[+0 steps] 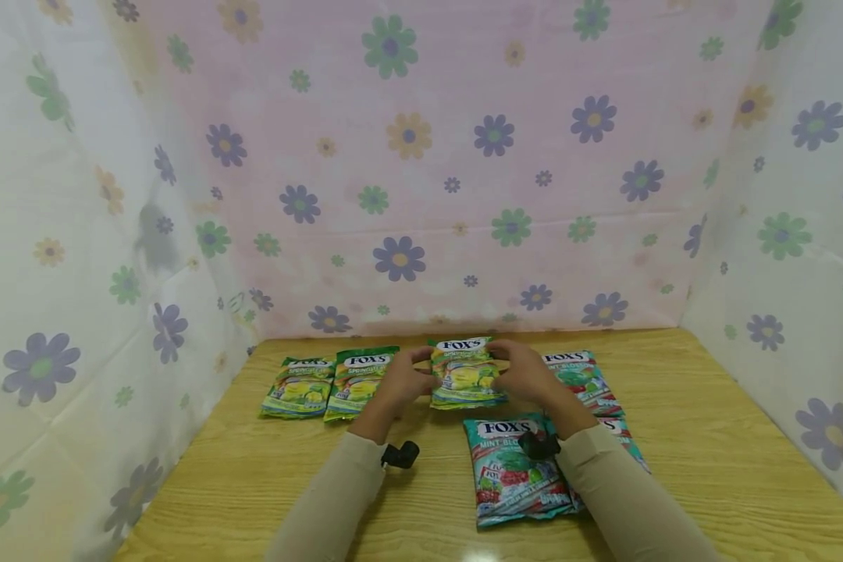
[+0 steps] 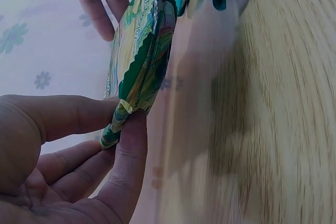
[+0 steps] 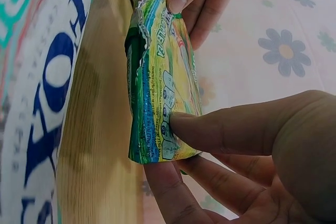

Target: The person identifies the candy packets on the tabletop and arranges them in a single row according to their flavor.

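A green and yellow FOX'S candy bag is held between both hands at the back middle of the table, its printed front facing me. My left hand pinches its left edge, thumb on one face and fingers on the other. On the opposite edge, my right hand pinches the bag the same way. In the left wrist view the candy bag appears edge-on, above the wood. The right wrist view shows the bag's crimped seam and side print, with the right thumb pressed on it.
Two matching green FOX'S bags, one outer and one inner, lie to the left. Teal FOX'S mint bags lie right: one in front, one behind, another partly under the right forearm. Flowered cloth encloses the wooden table.
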`<state>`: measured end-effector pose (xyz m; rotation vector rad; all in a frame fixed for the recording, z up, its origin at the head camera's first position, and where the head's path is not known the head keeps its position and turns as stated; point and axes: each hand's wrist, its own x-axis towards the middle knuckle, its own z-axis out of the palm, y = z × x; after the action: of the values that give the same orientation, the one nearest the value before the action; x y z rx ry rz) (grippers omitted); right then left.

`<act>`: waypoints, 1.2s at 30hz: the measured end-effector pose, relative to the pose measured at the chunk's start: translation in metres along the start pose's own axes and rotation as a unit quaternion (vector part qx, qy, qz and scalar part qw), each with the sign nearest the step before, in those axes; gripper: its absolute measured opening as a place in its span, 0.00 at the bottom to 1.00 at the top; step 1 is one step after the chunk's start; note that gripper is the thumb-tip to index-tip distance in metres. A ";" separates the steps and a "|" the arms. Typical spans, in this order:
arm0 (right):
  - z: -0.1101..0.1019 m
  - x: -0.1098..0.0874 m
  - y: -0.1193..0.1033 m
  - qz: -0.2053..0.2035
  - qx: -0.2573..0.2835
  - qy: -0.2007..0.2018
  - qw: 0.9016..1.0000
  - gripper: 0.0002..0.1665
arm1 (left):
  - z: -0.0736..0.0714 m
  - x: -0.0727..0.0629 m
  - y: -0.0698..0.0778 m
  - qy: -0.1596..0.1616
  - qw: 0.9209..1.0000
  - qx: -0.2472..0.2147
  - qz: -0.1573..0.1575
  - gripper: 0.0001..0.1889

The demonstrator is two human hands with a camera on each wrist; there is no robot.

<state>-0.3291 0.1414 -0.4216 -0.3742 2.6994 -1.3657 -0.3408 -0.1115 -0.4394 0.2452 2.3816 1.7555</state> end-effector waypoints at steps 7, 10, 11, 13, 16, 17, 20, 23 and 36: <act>0.008 0.006 -0.005 0.005 0.004 0.000 1.000 0.42 | -0.010 0.001 -0.003 0.013 1.000 0.021 -0.001 0.36; 0.013 0.008 -0.006 0.005 -0.001 0.002 1.000 0.42 | -0.014 0.001 -0.007 0.015 1.000 0.025 -0.003 0.36; 0.015 0.009 -0.006 0.005 -0.001 0.002 1.000 0.42 | -0.015 0.001 -0.008 0.016 1.000 0.025 -0.004 0.36; 0.019 0.010 -0.007 0.003 -0.003 0.004 1.000 0.42 | -0.018 0.000 -0.010 0.018 0.999 0.029 -0.004 0.36; 0.024 0.012 -0.009 0.003 0.001 0.006 1.000 0.42 | -0.021 -0.001 -0.012 0.020 0.999 0.038 -0.004 0.37; 0.026 0.013 -0.009 0.005 0.005 0.004 1.000 0.42 | -0.022 -0.001 -0.012 0.022 0.999 0.042 -0.006 0.37; 0.032 0.015 -0.009 0.008 0.019 0.002 1.000 0.41 | -0.024 -0.003 -0.013 0.029 0.997 0.067 -0.007 0.36; 0.037 0.017 -0.008 0.009 0.034 0.000 0.999 0.41 | -0.026 -0.004 -0.014 0.038 0.995 0.094 -0.009 0.36; 0.055 0.030 -0.011 0.018 0.014 0.002 1.000 0.40 | -0.034 -0.005 -0.023 0.070 0.987 0.144 -0.005 0.34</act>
<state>-0.3459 0.0843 -0.4448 -0.3187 2.6740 -1.3932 -0.3448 -0.1506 -0.4509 0.1510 2.7298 1.4640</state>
